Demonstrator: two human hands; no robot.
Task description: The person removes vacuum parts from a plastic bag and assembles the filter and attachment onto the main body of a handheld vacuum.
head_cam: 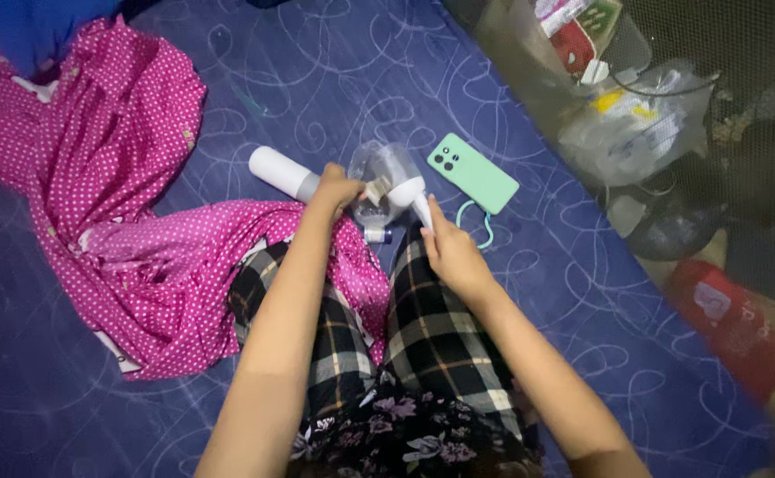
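The left hand (339,188) is seen closed about a clear bottle (385,181), which lies tilted on the bed (334,71) just ahead of the knees; the grip is wrapped over the bottle's near side, fingers curled, with something small and pale pinched at its surface, too blurred to be identified. The right hand (451,252) is held near the bottle's right side, with its fingers closed on a white piece (416,202) that touches the bottle; whether this is a nozzle, a cap or a handle cannot be told. A white cylinder (281,171) lies just beside the left hand, touching or nearly touching the bottle. As a judgement: the bottle is best kept steadied by the left grip while the white piece is worked by the right, and tilt is best kept low so that any contents are not spilled on the bedding. A green phone (473,173) with a cord lies just right of the bottle, near enough to be wetted or knocked. Pink dotted cloth (113,177) is spread over the left of the bed and draped across the left knee, close under the left forearm, where it could be caught. Checked trousers (431,327) are seen below the hands. Beyond the bed's right edge, plastic bags (644,124) and a red thing (728,319) are noted, well apart from the work.
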